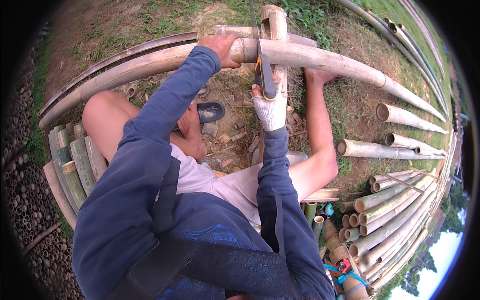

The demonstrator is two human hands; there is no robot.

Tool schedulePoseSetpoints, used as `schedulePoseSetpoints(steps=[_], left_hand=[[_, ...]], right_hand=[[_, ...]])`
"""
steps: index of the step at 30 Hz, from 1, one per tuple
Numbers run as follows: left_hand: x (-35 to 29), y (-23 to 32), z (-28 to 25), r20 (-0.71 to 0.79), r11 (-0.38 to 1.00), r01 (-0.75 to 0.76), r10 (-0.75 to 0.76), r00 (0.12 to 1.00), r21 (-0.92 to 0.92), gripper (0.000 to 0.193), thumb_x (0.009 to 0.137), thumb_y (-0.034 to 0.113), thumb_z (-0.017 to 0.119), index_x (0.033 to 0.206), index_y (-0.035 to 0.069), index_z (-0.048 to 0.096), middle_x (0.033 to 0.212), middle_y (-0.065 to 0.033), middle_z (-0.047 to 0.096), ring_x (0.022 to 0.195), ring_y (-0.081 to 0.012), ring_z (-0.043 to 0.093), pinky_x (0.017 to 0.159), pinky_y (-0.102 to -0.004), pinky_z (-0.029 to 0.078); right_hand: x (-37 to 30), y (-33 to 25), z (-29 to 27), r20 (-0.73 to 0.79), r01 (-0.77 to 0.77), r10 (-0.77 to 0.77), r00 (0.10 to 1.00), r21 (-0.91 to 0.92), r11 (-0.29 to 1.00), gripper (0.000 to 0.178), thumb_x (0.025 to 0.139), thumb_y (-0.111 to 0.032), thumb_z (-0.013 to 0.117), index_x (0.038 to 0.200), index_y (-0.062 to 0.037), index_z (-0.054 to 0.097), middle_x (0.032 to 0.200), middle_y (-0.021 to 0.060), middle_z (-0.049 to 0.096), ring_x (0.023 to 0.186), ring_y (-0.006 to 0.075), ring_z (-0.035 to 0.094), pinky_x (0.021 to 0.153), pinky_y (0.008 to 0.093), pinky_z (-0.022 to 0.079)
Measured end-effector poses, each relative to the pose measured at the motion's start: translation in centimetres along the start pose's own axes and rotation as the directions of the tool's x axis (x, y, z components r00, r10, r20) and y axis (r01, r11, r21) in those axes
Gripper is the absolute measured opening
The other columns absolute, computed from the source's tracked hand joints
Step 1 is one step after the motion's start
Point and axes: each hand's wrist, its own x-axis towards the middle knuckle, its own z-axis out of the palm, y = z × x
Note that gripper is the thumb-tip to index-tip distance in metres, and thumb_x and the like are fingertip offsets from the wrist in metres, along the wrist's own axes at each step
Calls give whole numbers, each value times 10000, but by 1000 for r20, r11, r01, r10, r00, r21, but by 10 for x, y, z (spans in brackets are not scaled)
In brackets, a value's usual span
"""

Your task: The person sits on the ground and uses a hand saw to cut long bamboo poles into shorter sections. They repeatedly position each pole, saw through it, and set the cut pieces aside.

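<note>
A long pale bamboo pole (325, 59) lies crosswise in front of me, over a wooden support with an upright bamboo post (276, 25). My bare left hand (221, 49) is wrapped over the pole, just left of a node. In a white knitted glove, my right hand (270, 109) is closed round the black and yellow handle of a handsaw (267, 80). The saw's blade points away from me and crosses the pole a little right of my left hand. How deep the teeth sit in the bamboo I cannot tell.
Offcuts and chips (225, 138) litter the ground between my legs, near a dark sandal (210, 112). Cut bamboo pieces (80, 165) stand at left, beside many stacked bamboo ends (30, 210). More long poles (390, 205) lie at right.
</note>
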Motion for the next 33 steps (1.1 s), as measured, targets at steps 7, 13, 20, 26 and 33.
schedulePoseSetpoints(steps=[7,13,20,26,33], left_hand=[[-2,-1,2,-35,1000,-12,12,999,-7,981,720,636,894,1486,156,513,1316,-160,716,1147,-383,725,1012,-493,595],[6,-6,7,2,997,-27,27,1000,-67,987,718,604,912,1480,126,507,1313,-170,712,1161,-379,720,1026,-499,586],[5,-2,-3,54,998,14,-11,999,-55,1002,725,625,905,1505,140,505,1311,-185,723,1185,-377,716,1037,-494,576],[7,0,-9,93,999,24,-26,995,21,1105,669,698,904,1536,150,496,1285,-209,737,1138,-417,734,1009,-513,591],[11,0,-5,80,1000,5,-3,997,-29,1043,683,628,925,1478,93,512,1288,-222,727,1155,-413,724,1031,-489,583]], right_hand=[[-133,-77,-34,17,-398,398,917,113,911,564,938,48,635,1477,-7,478,1229,101,570,1023,133,552,924,295,512],[-188,-153,-67,-13,-373,375,927,-143,917,560,922,0,642,1462,24,495,1329,157,586,1125,239,592,1041,373,472],[-15,3,3,-48,-175,170,984,-110,978,485,922,-20,725,1373,-25,549,1087,113,678,936,205,667,893,352,552],[-102,-71,-21,-63,-239,236,970,-45,970,613,905,55,663,1490,22,484,1323,145,621,1164,210,620,1022,320,508],[-199,-138,-73,-1,-228,237,972,-278,933,628,895,-5,689,1486,17,477,1223,119,622,1021,176,632,911,309,528]])
